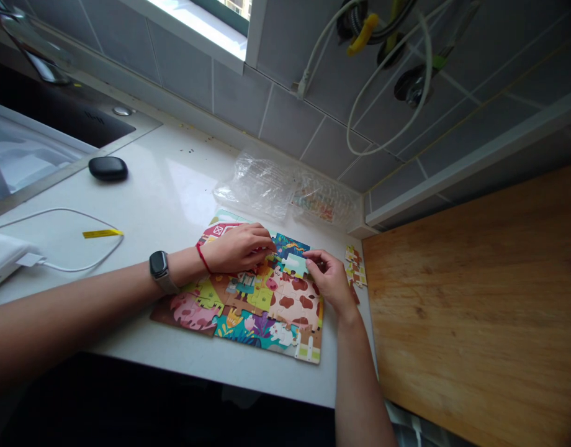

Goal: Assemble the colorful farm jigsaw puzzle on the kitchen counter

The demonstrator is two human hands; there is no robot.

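Observation:
A colourful farm jigsaw puzzle (290, 304) lies on the white counter, with a spotted cow, a pink pig and flowers on it. Between thumb and fingers, my right hand (331, 276) pinches a pale blue and green puzzle piece (295, 265) above the cow. My left hand (239, 248) rests over the upper part of the puzzle, covering some of it beside the red barn. Its fingers are bent and point toward the dark blue section; what is under the fingertips, if anything, is hidden.
Loose puzzle pieces (355, 267) lie by the wooden board (472, 292) on the right. Clear plastic packaging (262, 183) sits behind the puzzle. At left are a black rounded case (108, 168), a white cable (80, 268), a white power bank (8, 257) and the sink (141, 129).

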